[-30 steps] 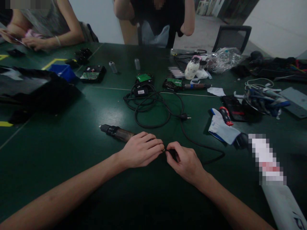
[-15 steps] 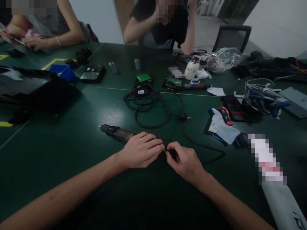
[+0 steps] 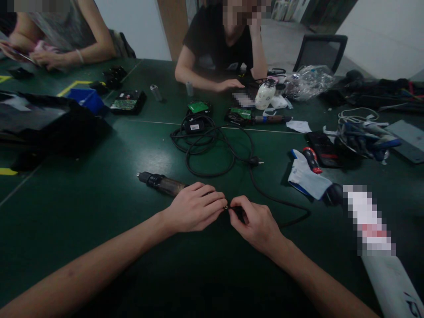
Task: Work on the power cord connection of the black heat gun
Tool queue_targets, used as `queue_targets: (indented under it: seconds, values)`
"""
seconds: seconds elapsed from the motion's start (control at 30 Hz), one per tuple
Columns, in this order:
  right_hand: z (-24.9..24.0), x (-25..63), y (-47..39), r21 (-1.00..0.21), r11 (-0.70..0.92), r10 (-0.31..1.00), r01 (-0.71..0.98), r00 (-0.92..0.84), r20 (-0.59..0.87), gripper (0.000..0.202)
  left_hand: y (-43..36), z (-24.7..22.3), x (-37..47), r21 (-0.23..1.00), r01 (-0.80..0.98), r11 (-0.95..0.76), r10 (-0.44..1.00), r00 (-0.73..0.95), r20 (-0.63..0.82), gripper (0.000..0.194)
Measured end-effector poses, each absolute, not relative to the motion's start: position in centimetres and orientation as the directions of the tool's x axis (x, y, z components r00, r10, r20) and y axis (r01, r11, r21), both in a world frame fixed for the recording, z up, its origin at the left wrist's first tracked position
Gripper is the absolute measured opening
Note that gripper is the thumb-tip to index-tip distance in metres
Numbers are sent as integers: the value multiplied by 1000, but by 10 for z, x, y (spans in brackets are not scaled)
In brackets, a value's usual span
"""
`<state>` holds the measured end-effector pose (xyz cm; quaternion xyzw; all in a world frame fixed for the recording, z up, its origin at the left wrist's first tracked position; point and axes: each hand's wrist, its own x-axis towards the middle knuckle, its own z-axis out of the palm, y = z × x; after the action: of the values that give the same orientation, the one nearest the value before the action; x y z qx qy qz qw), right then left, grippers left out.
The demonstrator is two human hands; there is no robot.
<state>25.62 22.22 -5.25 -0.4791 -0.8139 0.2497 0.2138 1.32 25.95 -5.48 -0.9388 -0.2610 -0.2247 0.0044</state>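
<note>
Under my left hand (image 3: 198,207) lies a dark electric screwdriver (image 3: 164,183), its bit end pointing left and its rear end covered by my fingers. My right hand (image 3: 253,221) pinches the end of a black power cord (image 3: 283,201) right at the screwdriver's rear. A small brass-coloured part (image 3: 226,206) shows between the two hands. Whether the cord's end sits inside the tool, I cannot tell. From my right hand the cord runs back to a loose coil with a black adapter (image 3: 194,126) and a plug (image 3: 255,161).
Beyond the coil are open green circuit-board units (image 3: 198,107) and another electric screwdriver (image 3: 273,119). On the right lie a glove (image 3: 306,176), a red-black screwdriver (image 3: 312,160) and a white roll-like object (image 3: 391,282). A black bag (image 3: 39,121) stands left. Two people sit opposite.
Both my hands stay almost in place at the tool and cord. Across the table, the person in black has lowered one forearm onto the tabletop.
</note>
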Motion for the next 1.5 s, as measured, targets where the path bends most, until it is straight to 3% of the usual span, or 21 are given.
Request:
queue_targets:
  seconds: [1.3, 1.5]
  values:
    - [-49, 256, 223, -588, 446, 875, 675, -468, 126, 4, 261, -55, 13, 94, 495, -864, 485, 766, 422, 18]
    - [-49, 256, 223, -591, 449, 873, 670, -469, 133, 5, 260, -56, 13, 98, 472, -876, 465, 776, 425, 26]
